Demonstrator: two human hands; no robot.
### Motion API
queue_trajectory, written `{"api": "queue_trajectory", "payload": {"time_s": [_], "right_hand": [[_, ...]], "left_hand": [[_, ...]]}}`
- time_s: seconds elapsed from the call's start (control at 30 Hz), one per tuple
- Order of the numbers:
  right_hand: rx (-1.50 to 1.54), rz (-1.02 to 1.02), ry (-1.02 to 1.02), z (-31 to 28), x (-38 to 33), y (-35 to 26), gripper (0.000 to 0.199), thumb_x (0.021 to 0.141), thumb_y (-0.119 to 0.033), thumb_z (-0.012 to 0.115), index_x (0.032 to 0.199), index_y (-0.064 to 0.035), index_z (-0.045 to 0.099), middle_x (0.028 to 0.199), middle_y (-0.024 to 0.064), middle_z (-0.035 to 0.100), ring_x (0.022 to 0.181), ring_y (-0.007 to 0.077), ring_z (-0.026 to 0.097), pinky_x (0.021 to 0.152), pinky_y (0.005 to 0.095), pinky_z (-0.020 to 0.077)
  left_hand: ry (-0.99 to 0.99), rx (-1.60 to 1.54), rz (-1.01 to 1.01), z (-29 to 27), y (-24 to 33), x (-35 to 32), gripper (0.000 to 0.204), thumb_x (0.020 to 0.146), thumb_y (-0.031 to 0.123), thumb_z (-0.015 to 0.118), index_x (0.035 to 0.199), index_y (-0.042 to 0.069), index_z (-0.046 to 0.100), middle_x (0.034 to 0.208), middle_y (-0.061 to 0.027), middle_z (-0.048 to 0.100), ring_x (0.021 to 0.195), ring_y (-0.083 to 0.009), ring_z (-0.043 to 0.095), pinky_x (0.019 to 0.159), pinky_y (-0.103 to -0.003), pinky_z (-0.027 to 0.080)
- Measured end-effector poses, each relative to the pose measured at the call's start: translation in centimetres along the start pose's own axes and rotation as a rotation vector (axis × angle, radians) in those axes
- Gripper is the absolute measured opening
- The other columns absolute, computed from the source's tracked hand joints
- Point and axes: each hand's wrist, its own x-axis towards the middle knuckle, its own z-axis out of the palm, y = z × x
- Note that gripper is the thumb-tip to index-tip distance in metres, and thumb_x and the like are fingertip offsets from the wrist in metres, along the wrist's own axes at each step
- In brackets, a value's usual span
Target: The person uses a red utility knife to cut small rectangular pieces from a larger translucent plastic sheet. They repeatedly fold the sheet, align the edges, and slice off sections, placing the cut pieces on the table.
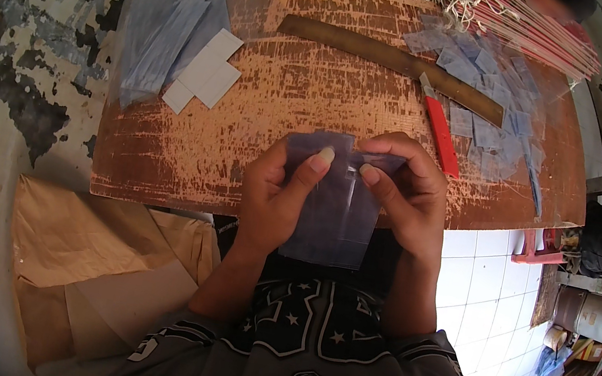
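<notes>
- The left hand point(278, 192) and right hand point(405, 198) are both closed in a pinch on one clear plastic sleeve point(331, 208), held upright just above the near edge of the worn wooden board point(285, 97) and in front of the person's chest.
- Each thumb presses near the sleeve's top edge, the two thumbnails almost meeting; the other fingers curl behind the film (hidden, so how they bear on it cannot be told).
- Judging by the grip, the step looks like parting or squaring the sleeve's top edge; it would go best with light, even thumb pressure, since thin film creases easily.
- A stack of similar sleeves with white cards point(204, 74) lies on the board's far left.
- A loose heap of clear sleeves point(486, 100) sits far right, well apart from the hands.
- A red utility knife point(439, 128) lies just beyond the right hand, beside a long wooden ruler point(388, 57).
- Brown paper sheets point(81, 246) lie below the board's left side.
</notes>
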Motion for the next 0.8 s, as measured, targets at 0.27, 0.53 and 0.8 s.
{"api": "queue_trajectory", "payload": {"time_s": [0.27,0.53,0.8], "right_hand": [[0.010,0.272,0.001,-0.7,-0.3,0.3,0.021,0.097,-0.007,0.075,0.116,-0.0019,0.068,0.105,0.0020,0.070,0.101,0.0096,0.066,0.090,0.0265,0.0531],[-0.277,0.155,-0.043,-1.2,-0.4,0.6,0.019,0.092,-0.012,0.082,0.107,-0.0010,0.075,0.093,0.0012,0.074,0.081,0.0057,0.065,0.067,0.0218,0.0482],[-0.183,0.345,-0.041,-0.8,-0.4,-1.3,0.018,0.095,-0.015,0.080,0.102,0.0000,0.074,0.082,-0.0019,0.070,0.073,0.0040,0.061,0.063,0.0220,0.0464]], "left_hand": [[-0.039,0.100,0.010,-0.5,-0.1,-0.1,0.023,0.104,0.015,0.067,0.117,-0.003,0.069,0.101,-0.0044,0.074,0.092,-0.0073,0.064,0.084,-0.024,0.051],[-0.081,0.186,0.038,-0.7,0.4,-0.1,0.023,0.104,0.017,0.067,0.116,-0.003,0.071,0.098,-0.0051,0.075,0.089,-0.0077,0.065,0.080,-0.024,0.053],[-0.163,0.224,0.016,-1.0,0.7,-0.3,0.026,0.104,0.019,0.067,0.118,-0.003,0.070,0.097,-0.0069,0.076,0.089,-0.0089,0.067,0.080,-0.026,0.054]]}}
